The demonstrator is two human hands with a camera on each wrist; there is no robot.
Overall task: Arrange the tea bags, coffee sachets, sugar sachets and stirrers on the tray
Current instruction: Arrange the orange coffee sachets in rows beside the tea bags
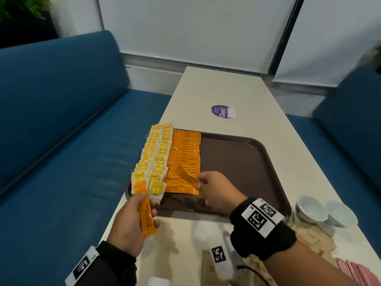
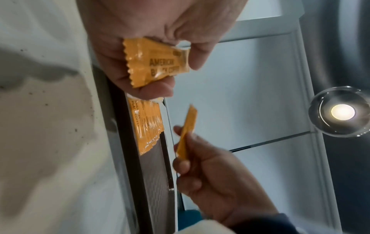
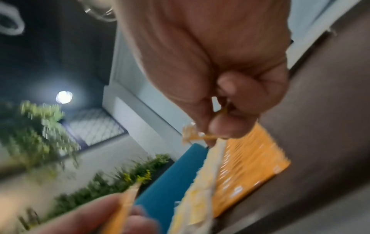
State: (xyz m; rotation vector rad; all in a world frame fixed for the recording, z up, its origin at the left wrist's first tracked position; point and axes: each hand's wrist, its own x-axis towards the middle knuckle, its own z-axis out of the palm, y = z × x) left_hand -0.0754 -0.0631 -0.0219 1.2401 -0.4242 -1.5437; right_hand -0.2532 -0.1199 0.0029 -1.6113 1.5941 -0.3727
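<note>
A brown tray [image 1: 243, 162] lies on the table. Two columns of yellow tea bags [image 1: 153, 159] fill its left edge, and a column of orange coffee sachets [image 1: 185, 157] lies beside them. My left hand [image 1: 140, 211] grips one or more orange coffee sachets [image 1: 146, 217] upright at the tray's near left corner; the left wrist view shows this sachet [image 2: 156, 61] curled in the fingers. My right hand [image 1: 208, 186] pinches another orange sachet [image 1: 188, 177] just above the near end of the coffee column. The right side of the tray is bare.
Two white bowls [image 1: 323, 212] stand right of the tray. Brown paper sachets [image 1: 317, 240] and red-and-white striped packets [image 1: 356, 271] lie at the near right. A purple sticker [image 1: 221, 111] marks the far table. Blue sofas [image 1: 61, 120] flank both sides.
</note>
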